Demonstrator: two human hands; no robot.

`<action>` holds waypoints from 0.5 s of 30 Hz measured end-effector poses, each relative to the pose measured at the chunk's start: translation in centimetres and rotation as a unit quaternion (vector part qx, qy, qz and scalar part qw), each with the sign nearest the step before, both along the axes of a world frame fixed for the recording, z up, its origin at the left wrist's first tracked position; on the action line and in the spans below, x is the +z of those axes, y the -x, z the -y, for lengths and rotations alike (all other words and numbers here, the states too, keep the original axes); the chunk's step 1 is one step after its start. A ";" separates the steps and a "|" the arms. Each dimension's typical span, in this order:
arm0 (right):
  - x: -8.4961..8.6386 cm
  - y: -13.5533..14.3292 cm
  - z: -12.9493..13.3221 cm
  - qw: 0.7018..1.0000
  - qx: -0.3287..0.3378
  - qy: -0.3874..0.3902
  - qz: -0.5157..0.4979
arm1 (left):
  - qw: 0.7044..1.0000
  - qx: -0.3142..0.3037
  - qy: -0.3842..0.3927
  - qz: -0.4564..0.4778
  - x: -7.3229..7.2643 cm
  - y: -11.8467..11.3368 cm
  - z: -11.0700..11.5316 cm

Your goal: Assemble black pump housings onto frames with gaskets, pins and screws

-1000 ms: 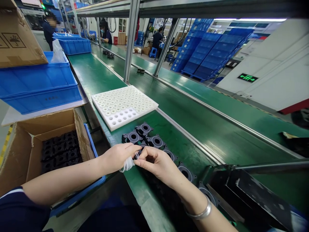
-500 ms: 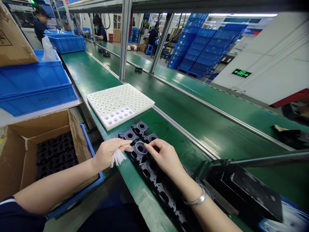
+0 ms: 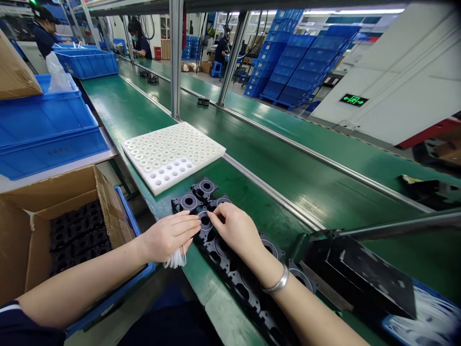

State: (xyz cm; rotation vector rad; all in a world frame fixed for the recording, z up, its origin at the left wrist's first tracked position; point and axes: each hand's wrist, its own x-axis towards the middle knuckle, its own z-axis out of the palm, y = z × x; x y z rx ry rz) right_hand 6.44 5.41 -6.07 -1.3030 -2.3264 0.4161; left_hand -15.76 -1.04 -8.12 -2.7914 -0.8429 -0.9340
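Observation:
My left hand (image 3: 169, 235) is closed around a bunch of thin white loops (image 3: 175, 259), which hang below its fingers. Its fingertips rest at the left edge of a black housing (image 3: 206, 222) with a round central hole. On the other side of that housing, my right hand (image 3: 236, 230) has its thumb and fingers drawn together against the rim. Whatever is between those fingertips is hidden. More black housings stand in rows on the green bench; the far ones, such as the corner housing (image 3: 188, 202), show a pale ring around the hole.
A white foam tray (image 3: 165, 185) of pale ring-shaped parts lies beyond the housings. At left, a cardboard box (image 3: 65, 192) holds more black parts, near stacked blue bins (image 3: 46, 120). A black block (image 3: 374, 274) and white loops (image 3: 425, 317) lie at right. Co-workers sit farther back.
My left hand has turned flatter, with its fingers extended against the housing and the white loops hanging beneath. My right hand stays at the same housing. The whole view has shifted slightly.

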 end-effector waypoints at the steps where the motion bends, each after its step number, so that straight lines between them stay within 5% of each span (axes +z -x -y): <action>1: -0.1 0.0 0.0 1.000 0.001 -0.003 0.001 | 1.000 0.003 -0.007 -0.004 0.0 -0.1 0.0; 6: -0.3 -0.2 0.0 0.998 0.031 -0.048 0.000 | 0.999 0.031 -0.035 -0.018 0.2 -0.4 0.0; 11: -0.5 -1.2 -0.1 0.975 0.178 -0.120 0.048 | 0.999 0.015 -0.001 -0.033 -0.6 0.0 0.0; 15: 0.2 -2.4 -0.8 0.946 0.227 -0.187 0.139 | 0.999 0.007 0.015 -0.047 -1.0 0.2 0.0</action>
